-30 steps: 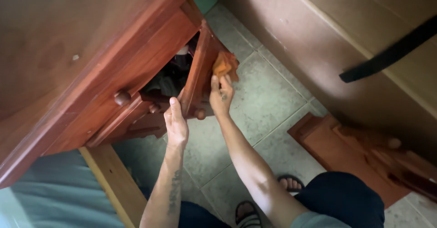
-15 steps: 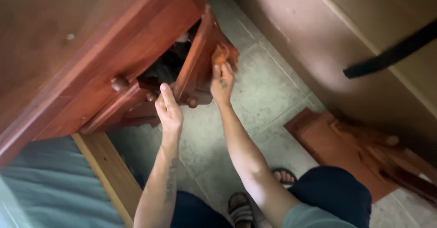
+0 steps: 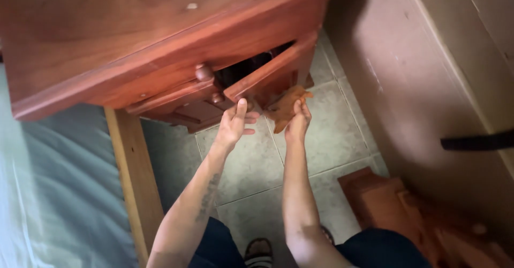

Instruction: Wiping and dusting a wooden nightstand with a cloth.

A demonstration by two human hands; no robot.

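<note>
My left hand point(image 3: 234, 124) grips the lower edge of the open drawer point(image 3: 267, 74); my right hand point(image 3: 297, 123) has fingers closed on the orange cloth point(image 3: 286, 106) just under it. Risk: the tilted drawer could slip out and drop onto the tile floor point(image 3: 257, 166).

Home bedroom: wooden nightstand point(image 3: 134, 27) w/ drawers, bed mattress point(image 3: 48, 193), tiled floor point(image 3: 257, 166).
</note>
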